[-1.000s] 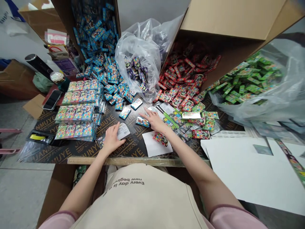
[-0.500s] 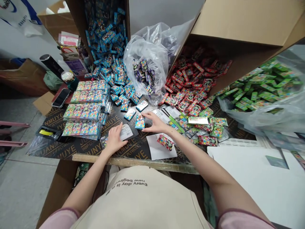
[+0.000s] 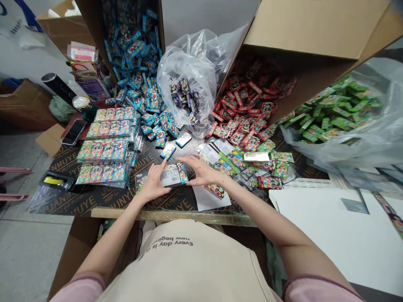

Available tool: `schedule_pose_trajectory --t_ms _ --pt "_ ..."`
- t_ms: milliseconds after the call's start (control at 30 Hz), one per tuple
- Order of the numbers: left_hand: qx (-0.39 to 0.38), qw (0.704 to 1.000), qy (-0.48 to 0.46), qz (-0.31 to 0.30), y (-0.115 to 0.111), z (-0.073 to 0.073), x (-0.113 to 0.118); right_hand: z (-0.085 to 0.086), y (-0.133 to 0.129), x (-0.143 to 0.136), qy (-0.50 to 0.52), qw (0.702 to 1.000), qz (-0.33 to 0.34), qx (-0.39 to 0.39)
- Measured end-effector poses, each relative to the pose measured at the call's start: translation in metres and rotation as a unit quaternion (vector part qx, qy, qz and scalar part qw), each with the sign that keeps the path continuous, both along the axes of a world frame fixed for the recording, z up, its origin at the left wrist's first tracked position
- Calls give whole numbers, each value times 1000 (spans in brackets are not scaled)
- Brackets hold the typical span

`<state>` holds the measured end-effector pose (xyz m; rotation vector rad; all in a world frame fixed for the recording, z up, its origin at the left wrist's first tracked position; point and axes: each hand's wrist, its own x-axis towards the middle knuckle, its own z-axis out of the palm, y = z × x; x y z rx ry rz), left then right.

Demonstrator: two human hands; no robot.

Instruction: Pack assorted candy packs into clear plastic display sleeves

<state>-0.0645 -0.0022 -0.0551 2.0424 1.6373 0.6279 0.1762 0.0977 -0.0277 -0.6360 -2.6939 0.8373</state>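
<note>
My left hand (image 3: 154, 183) rests with spread fingers on a dark printed card (image 3: 172, 175) that lies flat on the black table. My right hand (image 3: 201, 170) is at the card's right end, thumb and fingers apart around a small blue box (image 3: 182, 173); whether the fingers press on it cannot be made out. Just beyond the hands lie two more blue boxes (image 3: 168, 151) (image 3: 183, 139). A red box (image 3: 215, 190) on a white paper (image 3: 208, 202) is partly covered by my right hand and wrist.
Wrapped packs (image 3: 103, 152) are stacked at left near a phone (image 3: 74, 131). Behind are piles of blue boxes (image 3: 130, 50), a clear bag with purple boxes (image 3: 187, 98), red boxes (image 3: 252, 98) and green boxes (image 3: 336, 113). White sheets (image 3: 321, 226) lie at right.
My right hand has moved nearer to me, and the blue box by its fingers is now at the card's right end. My left hand has stayed by the card. The view has shifted slightly.
</note>
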Motion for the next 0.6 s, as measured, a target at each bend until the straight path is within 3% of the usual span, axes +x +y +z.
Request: schedule_pose_trajectory --t_ms 67,200,300,367,400,467,600 --pt "4 1000 -4 4 2 1 0 -4 1 1 15 1000 -14 -1" --pt "32 998 -28 50 8 2 -1 -10 -9 -3 88 988 -123 -3" --pt "30 998 -40 43 10 1 0 -13 -19 -10 88 992 -86 -42" --pt "28 998 -42 40 11 0 1 -16 -13 -15 76 994 -51 -53" --pt "28 998 -41 43 11 -2 1 -18 -4 -17 82 994 -66 -44" --pt "21 998 -30 50 11 -7 3 -23 30 -21 111 980 -164 -1" --pt "-5 1000 24 9 5 -23 11 -33 122 -25 84 897 -431 55"
